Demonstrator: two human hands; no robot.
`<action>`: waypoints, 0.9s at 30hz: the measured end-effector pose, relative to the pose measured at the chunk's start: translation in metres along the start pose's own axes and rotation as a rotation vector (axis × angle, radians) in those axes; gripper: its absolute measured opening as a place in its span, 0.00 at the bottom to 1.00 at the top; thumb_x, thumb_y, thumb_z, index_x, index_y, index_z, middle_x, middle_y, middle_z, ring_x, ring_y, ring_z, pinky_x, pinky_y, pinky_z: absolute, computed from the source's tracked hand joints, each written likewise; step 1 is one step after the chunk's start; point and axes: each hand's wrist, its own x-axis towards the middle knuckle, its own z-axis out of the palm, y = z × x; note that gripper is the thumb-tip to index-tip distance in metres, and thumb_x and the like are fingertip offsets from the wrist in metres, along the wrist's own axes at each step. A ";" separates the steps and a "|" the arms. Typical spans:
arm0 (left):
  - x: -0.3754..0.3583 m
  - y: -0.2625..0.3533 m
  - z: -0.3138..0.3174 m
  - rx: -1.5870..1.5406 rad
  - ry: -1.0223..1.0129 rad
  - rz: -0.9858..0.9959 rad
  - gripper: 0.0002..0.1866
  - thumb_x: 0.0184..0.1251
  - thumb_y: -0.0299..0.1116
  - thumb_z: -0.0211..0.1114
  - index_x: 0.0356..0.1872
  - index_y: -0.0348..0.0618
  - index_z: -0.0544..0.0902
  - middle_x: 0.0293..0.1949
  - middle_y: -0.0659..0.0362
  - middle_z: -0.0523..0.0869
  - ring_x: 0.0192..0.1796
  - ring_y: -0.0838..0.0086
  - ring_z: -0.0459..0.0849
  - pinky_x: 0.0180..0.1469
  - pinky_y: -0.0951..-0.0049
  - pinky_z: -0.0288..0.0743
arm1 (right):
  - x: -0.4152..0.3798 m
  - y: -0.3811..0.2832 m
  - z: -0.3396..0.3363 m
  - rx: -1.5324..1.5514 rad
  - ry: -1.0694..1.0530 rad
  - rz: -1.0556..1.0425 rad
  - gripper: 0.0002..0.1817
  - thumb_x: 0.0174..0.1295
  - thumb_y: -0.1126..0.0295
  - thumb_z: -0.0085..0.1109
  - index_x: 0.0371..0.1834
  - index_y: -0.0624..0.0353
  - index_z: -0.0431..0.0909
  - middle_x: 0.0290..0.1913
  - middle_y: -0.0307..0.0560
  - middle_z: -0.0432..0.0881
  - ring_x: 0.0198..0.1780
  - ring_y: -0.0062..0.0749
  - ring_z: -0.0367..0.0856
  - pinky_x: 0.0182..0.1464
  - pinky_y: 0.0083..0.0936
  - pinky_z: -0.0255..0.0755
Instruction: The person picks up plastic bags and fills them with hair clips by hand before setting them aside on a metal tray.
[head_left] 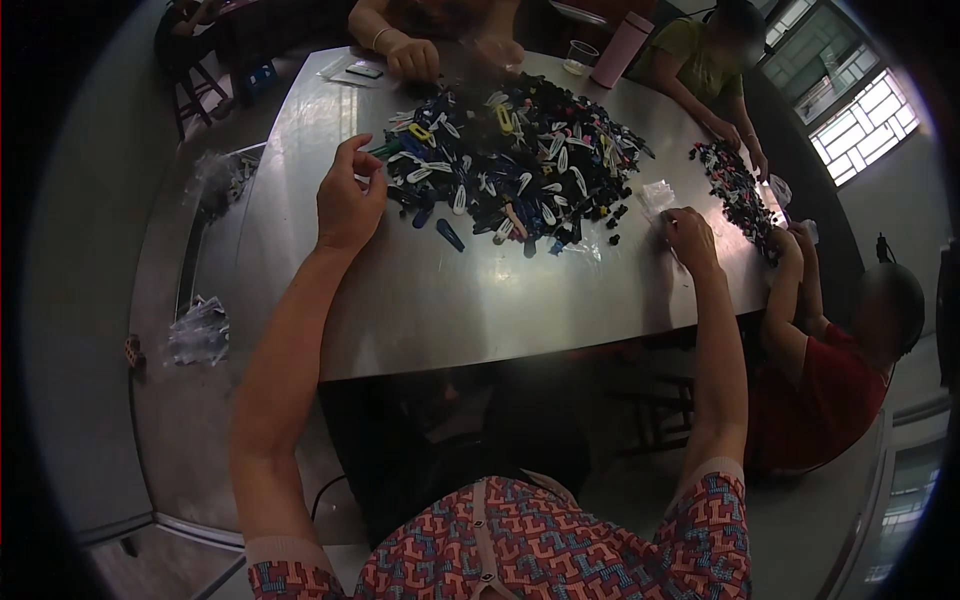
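Green clip [388, 149] seen at left hand [350, 200], grip half-open, beside clip pile [520, 165]; 1 clear bag [657, 196] by right hand [692, 240], grip curled, hold unclear.

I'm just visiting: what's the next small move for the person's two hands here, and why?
I'd probably have the left hand pinch one clip from the left edge of the pile of hair clips. Its fingers are right by that edge, though I can't tell whether they already grip something. The right hand could stay put, beside a small clear bag.
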 end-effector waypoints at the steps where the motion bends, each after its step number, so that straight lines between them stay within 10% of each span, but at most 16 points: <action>1: 0.000 0.001 0.000 0.006 -0.008 -0.012 0.24 0.62 0.23 0.65 0.60 0.41 0.76 0.38 0.58 0.86 0.39 0.72 0.87 0.42 0.72 0.82 | 0.002 -0.001 0.001 -0.048 -0.019 0.022 0.13 0.61 0.71 0.56 0.45 0.60 0.85 0.44 0.58 0.84 0.48 0.54 0.83 0.53 0.42 0.77; 18: -0.004 0.029 -0.001 -0.225 -0.161 -0.039 0.17 0.65 0.26 0.67 0.54 0.39 0.80 0.39 0.59 0.87 0.39 0.77 0.85 0.42 0.77 0.80 | 0.000 -0.071 -0.033 0.302 0.468 0.110 0.10 0.67 0.68 0.59 0.47 0.58 0.84 0.39 0.54 0.87 0.39 0.50 0.87 0.42 0.39 0.79; 24: -0.001 0.058 -0.015 -0.912 -0.860 -0.678 0.30 0.80 0.53 0.49 0.57 0.32 0.80 0.45 0.51 0.88 0.46 0.69 0.87 0.54 0.69 0.80 | 0.001 -0.217 -0.059 0.482 0.557 -0.266 0.06 0.60 0.73 0.67 0.40 0.55 0.85 0.34 0.45 0.87 0.34 0.41 0.85 0.38 0.34 0.77; 27: -0.006 0.068 -0.017 -1.168 -0.884 -0.907 0.35 0.77 0.59 0.49 0.54 0.28 0.80 0.46 0.46 0.87 0.49 0.62 0.88 0.58 0.63 0.81 | -0.002 -0.272 -0.051 0.472 0.574 -0.542 0.08 0.56 0.74 0.68 0.39 0.55 0.82 0.36 0.44 0.86 0.37 0.39 0.85 0.41 0.34 0.76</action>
